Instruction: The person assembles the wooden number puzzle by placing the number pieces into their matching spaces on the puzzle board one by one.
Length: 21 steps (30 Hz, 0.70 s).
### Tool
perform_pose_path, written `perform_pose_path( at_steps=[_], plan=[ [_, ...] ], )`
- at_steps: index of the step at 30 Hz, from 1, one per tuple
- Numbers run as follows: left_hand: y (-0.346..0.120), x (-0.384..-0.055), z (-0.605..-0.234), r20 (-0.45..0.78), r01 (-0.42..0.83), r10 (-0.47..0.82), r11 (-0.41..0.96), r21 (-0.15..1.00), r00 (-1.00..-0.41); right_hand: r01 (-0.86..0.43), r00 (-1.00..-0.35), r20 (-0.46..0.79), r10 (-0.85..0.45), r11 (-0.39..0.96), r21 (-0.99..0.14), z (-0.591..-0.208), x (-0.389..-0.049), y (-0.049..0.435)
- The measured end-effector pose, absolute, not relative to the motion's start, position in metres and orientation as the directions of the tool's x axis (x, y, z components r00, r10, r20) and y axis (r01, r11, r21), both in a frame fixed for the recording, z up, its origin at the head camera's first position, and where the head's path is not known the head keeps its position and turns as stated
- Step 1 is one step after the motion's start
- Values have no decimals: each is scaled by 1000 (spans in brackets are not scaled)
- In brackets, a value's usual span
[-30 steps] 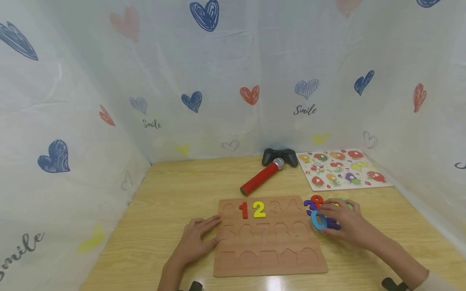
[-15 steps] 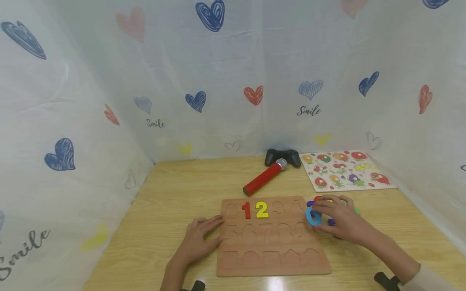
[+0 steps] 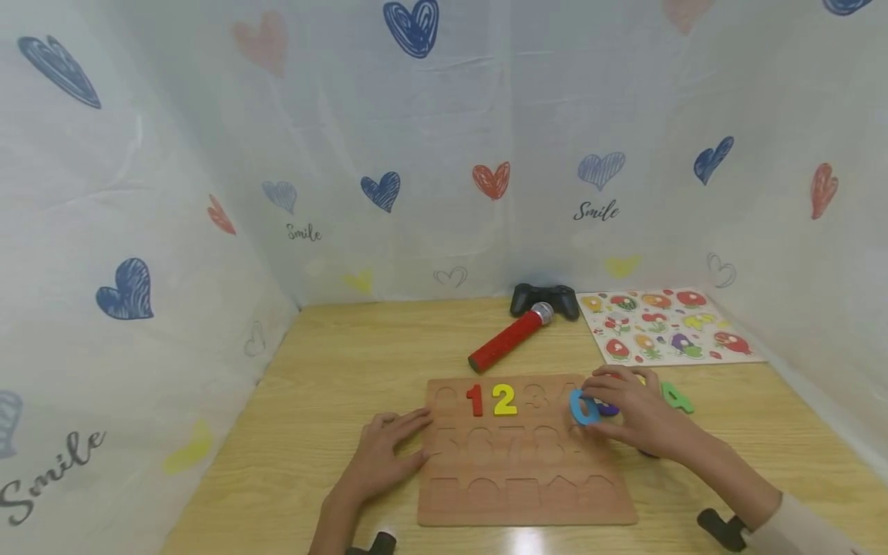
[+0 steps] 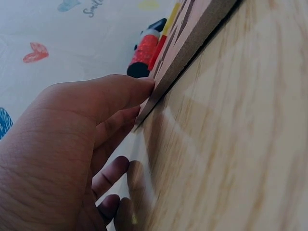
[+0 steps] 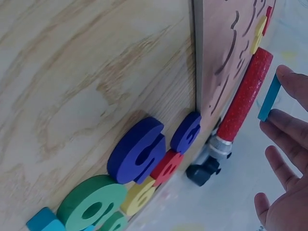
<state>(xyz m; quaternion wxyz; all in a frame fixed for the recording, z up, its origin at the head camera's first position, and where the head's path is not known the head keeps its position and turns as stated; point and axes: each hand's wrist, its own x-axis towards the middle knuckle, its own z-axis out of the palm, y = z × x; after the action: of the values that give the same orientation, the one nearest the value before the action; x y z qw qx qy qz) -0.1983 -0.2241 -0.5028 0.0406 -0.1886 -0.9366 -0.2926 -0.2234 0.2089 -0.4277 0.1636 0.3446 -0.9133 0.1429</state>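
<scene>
My left hand (image 3: 385, 455) rests at the left edge of a wooden number board (image 3: 527, 466), fingertips touching the rim and fingers relaxed. In the board's top row lie a red number 1 (image 3: 476, 402) and a yellow number 2 (image 3: 505, 411); other recesses show as outlines. With thumb and fingertips, my right hand (image 3: 641, 412) pinches a light blue number 0 (image 3: 576, 408), held over the board's upper right part. The right wrist view shows this blue 0 (image 5: 270, 98) edge-on, its other fingers spread. A purple piece (image 3: 607, 410) shows partly behind it.
Loose number pieces lie right of the board, including a green 4 (image 3: 676, 398); in the right wrist view are a large purple piece (image 5: 122, 156) and a green one (image 5: 77, 202). Behind are a red microphone (image 3: 506, 343), black game controller (image 3: 544, 297) and fruit-picture board (image 3: 669, 324).
My right hand has carried the blue 0 leftward from the loose pieces to over the board's upper right, uncovering the green 4. The left hand keeps its place at the board's edge.
</scene>
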Motion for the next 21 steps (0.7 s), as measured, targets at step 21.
perform_pose_path(
  at_steps=[21],
  plan=[
    [-225,-198,-503,188,383,335,760,525,-923,-691,-705,361,-610,706,-155,-423,-233,177]
  ],
)
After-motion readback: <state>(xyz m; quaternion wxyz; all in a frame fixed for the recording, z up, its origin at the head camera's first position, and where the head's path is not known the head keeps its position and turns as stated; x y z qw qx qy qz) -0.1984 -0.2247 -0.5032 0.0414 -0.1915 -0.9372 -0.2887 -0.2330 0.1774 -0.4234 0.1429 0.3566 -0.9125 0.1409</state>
